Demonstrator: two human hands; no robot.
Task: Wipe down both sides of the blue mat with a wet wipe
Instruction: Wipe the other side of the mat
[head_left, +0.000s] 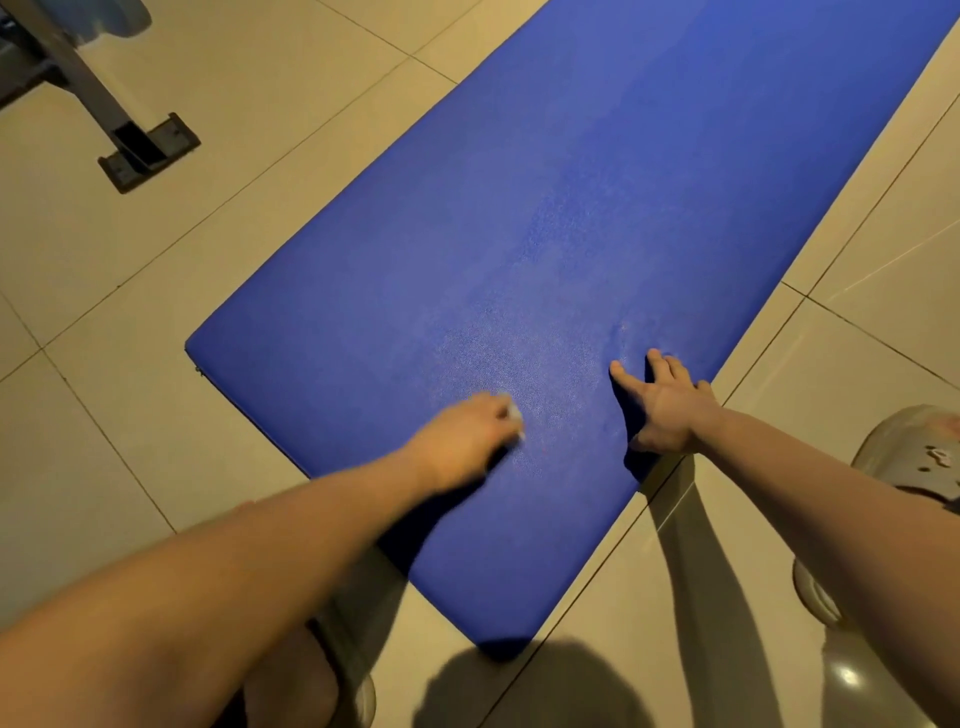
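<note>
One flat rectangular blue foam mat (545, 249) lies on the beige tiled floor (104, 415). Two bare hands are on its near end: the left hand (462, 441), closed over one small white wet wipe (515, 415), and the right hand (670, 410), spread flat. One grey metal equipment foot (148, 150) stands far left, and one grey perforated clog (914, 452) is visible at right.

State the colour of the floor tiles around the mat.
Beige floor tiles, seen in the head view.

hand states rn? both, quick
Left hand: closed on the wet wipe, pressed to the blue mat; blurred.
Right hand: open, fingers spread, flat on the mat near its edge, holding nothing.
</note>
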